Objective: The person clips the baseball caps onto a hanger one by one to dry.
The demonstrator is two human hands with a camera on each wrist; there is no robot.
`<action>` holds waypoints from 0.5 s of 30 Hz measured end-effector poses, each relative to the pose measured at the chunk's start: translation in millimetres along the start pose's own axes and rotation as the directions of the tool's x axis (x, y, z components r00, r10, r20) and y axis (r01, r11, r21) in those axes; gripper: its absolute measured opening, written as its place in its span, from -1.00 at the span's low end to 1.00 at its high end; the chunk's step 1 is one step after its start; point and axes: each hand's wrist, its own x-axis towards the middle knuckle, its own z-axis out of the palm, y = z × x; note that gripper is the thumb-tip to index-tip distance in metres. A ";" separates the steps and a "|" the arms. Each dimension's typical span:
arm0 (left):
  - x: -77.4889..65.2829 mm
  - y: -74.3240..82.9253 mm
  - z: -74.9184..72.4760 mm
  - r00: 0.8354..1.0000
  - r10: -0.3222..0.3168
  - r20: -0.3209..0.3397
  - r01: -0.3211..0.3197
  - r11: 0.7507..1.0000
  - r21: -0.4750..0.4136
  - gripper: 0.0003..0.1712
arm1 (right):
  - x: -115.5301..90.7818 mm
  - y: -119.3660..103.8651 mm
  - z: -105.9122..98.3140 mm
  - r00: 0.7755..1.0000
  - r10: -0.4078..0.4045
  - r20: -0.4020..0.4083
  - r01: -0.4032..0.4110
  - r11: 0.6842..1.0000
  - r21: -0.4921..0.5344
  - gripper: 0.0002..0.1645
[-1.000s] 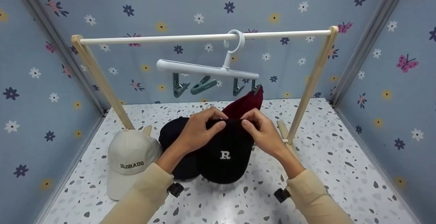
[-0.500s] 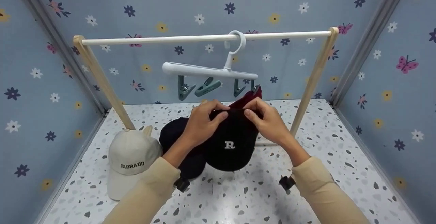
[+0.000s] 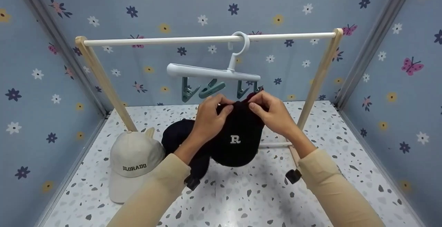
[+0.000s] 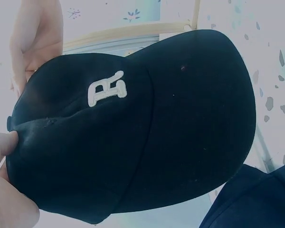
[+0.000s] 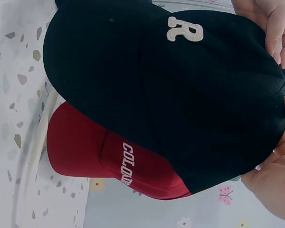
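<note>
The black cap (image 3: 253,125) is held in the air above the speckled surface (image 3: 248,199), brim down, just below the hanger (image 3: 203,71). The left hand (image 3: 211,114) and right hand (image 3: 275,112) each pinch its crown near the top button, thumb in front. It should handle as a light thing: the crown looks like soft, matt cloth that creases easily, while the rounded brim seems stiffer. Nothing suggests it is slippery or fragile; the crown's top seam offers a good hold, one pinch either side. A raised white R sits on its front.

Behind it, the red cap (image 5: 78,142) appears to hang from the clip at the hanger's right end. The hanger is smooth and pale, likely plastic. The beige cap (image 3: 136,151) lies towards the surface's left edge, its dome rounded, beside a dark cap (image 3: 176,130).
</note>
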 end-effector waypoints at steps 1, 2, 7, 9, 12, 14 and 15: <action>0.9 0.2 0.1 1.000 -0.001 -0.003 0.001 1.000 -0.001 -0.95 | 1.0 -0.2 -0.5 1.000 0.001 0.001 -0.001 1.000 0.004 -0.85; 1.8 0.2 0.3 1.000 -0.001 -0.007 0.000 1.000 -0.003 -0.95 | 2.0 -0.1 -0.9 1.000 0.003 0.002 -0.003 1.000 0.006 -0.84; 3.9 0.8 -0.6 1.000 -0.007 -0.011 0.007 1.000 -0.026 -0.95 | 7.6 -0.9 -1.8 0.999 0.036 -0.011 -0.036 0.999 0.021 -0.77; 4.2 0.6 -1.2 1.000 -0.007 -0.007 0.006 0.999 -0.036 -0.95 | 10.8 -2.8 -2.4 0.998 0.062 -0.018 -0.061 0.998 0.018 -0.70; 3.9 -0.3 -0.9 1.000 0.000 -0.003 0.000 0.999 -0.039 -0.95 | 16.1 -5.6 -3.5 0.994 0.110 -0.008 -0.109 0.994 0.027 -0.56; 3.7 -1.2 -0.9 1.000 0.001 0.000 -0.001 0.999 -0.037 -0.95 | 20.1 -7.5 -3.9 0.989 0.145 0.024 -0.146 0.988 0.052 -0.46; 3.3 -1.5 -1.0 1.000 0.001 0.002 -0.001 0.999 -0.033 -0.94 | 22.0 -8.4 -4.0 0.985 0.164 0.045 -0.167 0.983 0.074 -0.42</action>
